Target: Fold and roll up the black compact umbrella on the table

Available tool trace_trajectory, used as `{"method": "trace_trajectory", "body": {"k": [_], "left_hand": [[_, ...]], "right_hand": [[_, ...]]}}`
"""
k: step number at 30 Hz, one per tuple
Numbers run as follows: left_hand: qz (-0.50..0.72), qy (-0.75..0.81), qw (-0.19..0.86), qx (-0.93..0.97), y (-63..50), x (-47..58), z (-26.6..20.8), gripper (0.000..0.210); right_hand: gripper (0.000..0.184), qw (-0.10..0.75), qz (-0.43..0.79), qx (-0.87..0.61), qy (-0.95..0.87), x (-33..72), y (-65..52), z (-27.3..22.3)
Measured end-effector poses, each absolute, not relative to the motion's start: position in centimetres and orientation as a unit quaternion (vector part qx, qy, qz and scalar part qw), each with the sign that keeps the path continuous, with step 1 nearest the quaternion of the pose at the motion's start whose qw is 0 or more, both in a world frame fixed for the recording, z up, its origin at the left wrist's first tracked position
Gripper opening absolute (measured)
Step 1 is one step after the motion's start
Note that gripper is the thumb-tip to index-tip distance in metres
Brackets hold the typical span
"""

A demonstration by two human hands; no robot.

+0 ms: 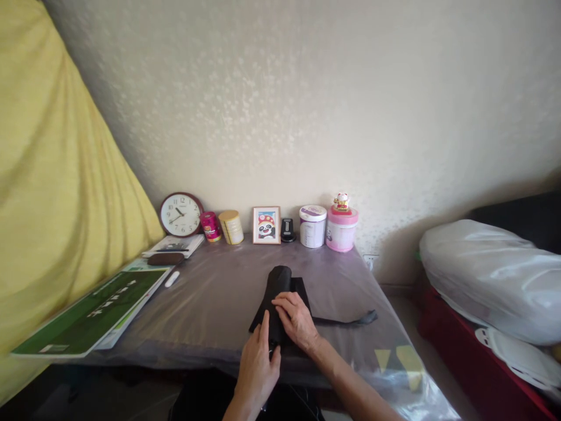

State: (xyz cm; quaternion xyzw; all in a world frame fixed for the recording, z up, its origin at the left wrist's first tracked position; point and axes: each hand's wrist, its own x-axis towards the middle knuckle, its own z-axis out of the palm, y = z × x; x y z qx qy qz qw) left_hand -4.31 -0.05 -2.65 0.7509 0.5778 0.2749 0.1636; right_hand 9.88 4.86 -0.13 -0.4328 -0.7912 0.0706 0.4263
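A black cloth bundle (279, 280), partly rolled into a tube, lies near the front edge of the table; its exact kind does not show. A flat black flap sticks out on each side of the roll. From its right side a thin black strap (350, 320) trails across the table. My left hand (259, 369) grips the near end of the roll, thumb on the right and fingers along the left. On top of the roll rests my right hand (297, 318), fingers bent and pressed together against the cloth. The underside of the bundle is hidden.
Along the wall stand a clock (181, 214), a pink can (211, 227), a yellow-lidded can (231, 227), a framed panda picture (266, 225) and two tubs (312, 227). Green boards (100, 316), a brown case (165, 258) and a white marker (172, 279) lie left.
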Motion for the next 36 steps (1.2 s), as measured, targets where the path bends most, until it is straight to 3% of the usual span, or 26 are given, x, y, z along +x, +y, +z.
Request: {"method": "trace_trajectory", "body": {"k": [11, 17, 23, 36], "left_hand": [[0.27, 0.598, 0.162, 0.737, -0.3, -3.9, -2.9, 0.065], [0.265, 0.601, 0.179, 0.732, -0.3, -3.8, -2.4, 0.067], [0.278, 0.589, 0.17, 0.739, -0.4, -4.0, -2.6, 0.064], [0.283, 0.589, 0.167, 0.738, -0.1, -4.3, -2.9, 0.065]], "right_hand": [[0.028, 0.353, 0.09, -0.495, -0.788, 9.1, 11.8, -1.2], [0.03, 0.371, 0.098, -0.544, -0.746, 9.7, 14.6, -1.3], [0.032, 0.477, 0.259, -0.629, -0.556, 14.0, 14.0, -1.2], [0.022, 0.467, 0.491, -0.584, -0.447, 14.3, 11.3, -0.1]]}}
